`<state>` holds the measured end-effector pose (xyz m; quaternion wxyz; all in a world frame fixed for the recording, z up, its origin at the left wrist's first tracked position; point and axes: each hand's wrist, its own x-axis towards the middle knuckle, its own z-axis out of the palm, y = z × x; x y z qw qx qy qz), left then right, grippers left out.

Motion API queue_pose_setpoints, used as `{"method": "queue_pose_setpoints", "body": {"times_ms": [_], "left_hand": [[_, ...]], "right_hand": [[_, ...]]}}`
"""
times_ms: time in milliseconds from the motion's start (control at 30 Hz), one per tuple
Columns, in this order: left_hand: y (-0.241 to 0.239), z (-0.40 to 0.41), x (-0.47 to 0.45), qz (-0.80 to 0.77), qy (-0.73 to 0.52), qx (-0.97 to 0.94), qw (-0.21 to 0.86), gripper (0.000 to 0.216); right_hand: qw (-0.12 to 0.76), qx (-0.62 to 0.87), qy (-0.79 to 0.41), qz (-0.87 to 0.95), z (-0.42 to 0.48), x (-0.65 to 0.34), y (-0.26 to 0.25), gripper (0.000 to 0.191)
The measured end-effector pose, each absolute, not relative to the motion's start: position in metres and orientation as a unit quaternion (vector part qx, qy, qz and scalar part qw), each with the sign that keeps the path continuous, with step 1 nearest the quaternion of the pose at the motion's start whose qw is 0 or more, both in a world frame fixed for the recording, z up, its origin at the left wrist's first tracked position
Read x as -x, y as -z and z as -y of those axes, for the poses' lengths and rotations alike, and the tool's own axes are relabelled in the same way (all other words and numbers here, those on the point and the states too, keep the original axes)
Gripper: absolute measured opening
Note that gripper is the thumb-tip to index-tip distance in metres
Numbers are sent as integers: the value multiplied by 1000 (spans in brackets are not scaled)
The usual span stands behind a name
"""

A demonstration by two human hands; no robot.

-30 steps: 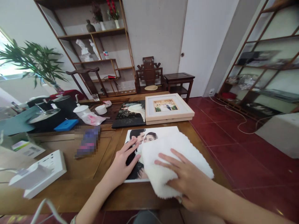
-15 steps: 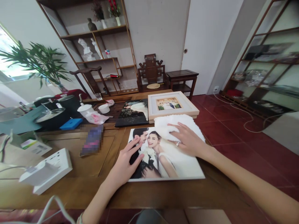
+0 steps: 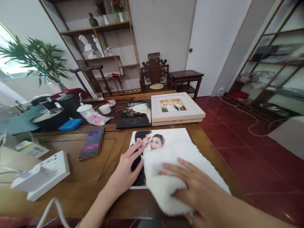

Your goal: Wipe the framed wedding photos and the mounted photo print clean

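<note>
A wedding photo panel (image 3: 174,133) lies flat on the wooden table, showing a couple in a dark suit and white dress. My left hand (image 3: 128,164) rests on its left side with fingers stretched out, holding nothing. Over the panel's lower right part lies a fluffy white cloth (image 3: 161,180), hanging past the near edge. My right hand (image 3: 190,186), slightly blurred, presses on this cloth and grips it, its thumb side bent into a fold. The cloth hides much of the picture.
Behind the panel lie a light wooden picture frame (image 3: 155,109) and a dark photo panel (image 3: 125,122). To the left are a white power strip (image 3: 55,171), a blue box (image 3: 70,124), a white cup (image 3: 104,109) and a pan (image 3: 49,115). The table's right edge drops to red floor tiles (image 3: 237,161).
My right hand has drawn the white cloth from the panel's upper right toward me, down over its lower right part. My left hand stays on the panel's left side.
</note>
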<state>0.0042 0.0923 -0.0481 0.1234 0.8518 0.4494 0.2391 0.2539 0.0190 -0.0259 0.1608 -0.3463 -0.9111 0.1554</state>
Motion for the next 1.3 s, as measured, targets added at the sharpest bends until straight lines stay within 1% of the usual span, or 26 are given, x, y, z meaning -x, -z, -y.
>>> {"method": "queue_pose_setpoints", "body": {"times_ms": [67,133,300,400,533,600,700,767,833,900,1067,1167,1300], "left_hand": [[48,-92,-5,-453,-236,-850,125,42],[47,-91,-5,-459,-234,-848,127,42],[47,-90,-5,-475,-226,-839,138,44],[48,-90,-5,-473,-231,-839,141,44],[50,-91,-5,-472,-234,-838,141,43],[50,-91,-5,-474,-232,-837,143,44],[49,-90,-5,-470,-224,-841,150,44],[48,-90,-4,-467,-221,-842,153,45],[47,-89,-4,-468,-221,-842,153,45],[48,-89,-4,-472,-222,-840,151,45],[48,-90,-6,-482,-227,-834,146,45],[47,-90,-7,-485,-227,-832,146,45],[48,-90,-6,-482,-232,-832,147,44]], "right_hand": [[161,380,-150,899,-41,-259,19,45],[173,414,-120,885,-66,-265,16,40],[200,447,-49,871,-103,-275,26,31],[202,438,-38,875,-91,-273,31,30],[183,389,-68,900,-48,-263,33,28],[176,361,-83,912,-29,-258,34,31],[165,330,-106,923,-13,-253,35,50],[169,317,-113,926,-13,-252,33,57],[172,307,-112,929,-19,-254,29,55],[170,317,-104,927,-30,-258,25,50],[189,429,-49,882,-78,-273,27,38],[198,456,-16,868,-102,-278,31,38],[173,451,-7,876,-97,-274,27,44]]}}
